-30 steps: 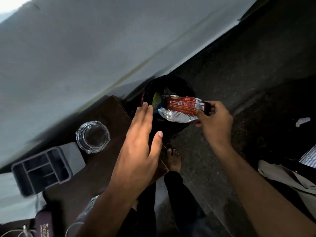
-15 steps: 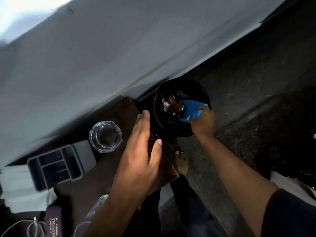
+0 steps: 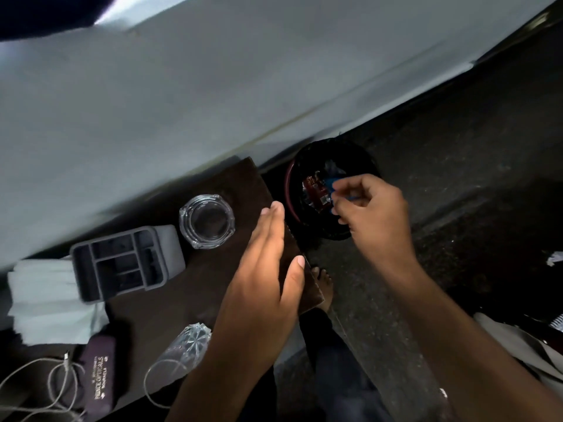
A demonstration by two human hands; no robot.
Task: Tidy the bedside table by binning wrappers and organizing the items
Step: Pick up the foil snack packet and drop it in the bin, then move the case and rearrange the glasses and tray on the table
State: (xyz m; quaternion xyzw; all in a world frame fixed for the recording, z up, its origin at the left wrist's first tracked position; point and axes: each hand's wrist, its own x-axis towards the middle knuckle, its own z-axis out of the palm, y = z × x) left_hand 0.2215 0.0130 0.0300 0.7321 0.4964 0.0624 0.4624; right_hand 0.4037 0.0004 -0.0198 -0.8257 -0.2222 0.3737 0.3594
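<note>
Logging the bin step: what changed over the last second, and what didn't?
The red wrapper left the right hand and now lies inside the black bin. That hand went down to the bin opening, then lifted slightly; blue wrapper shows at its fingertips, grip unclear. Unchanged: the left hand flat and open above the table edge, glass ashtray, grey organizer and glasses case in place.

A pale grey wall (image 3: 213,102) is running diagonally across the upper frame, meeting a dark speckled floor (image 3: 472,147) at the right. A white scrap (image 3: 554,258) is lying on that floor by the right edge, and a beige cloth (image 3: 518,339) (crumpled, partly cut off) is spreading near the lower right corner.
</note>
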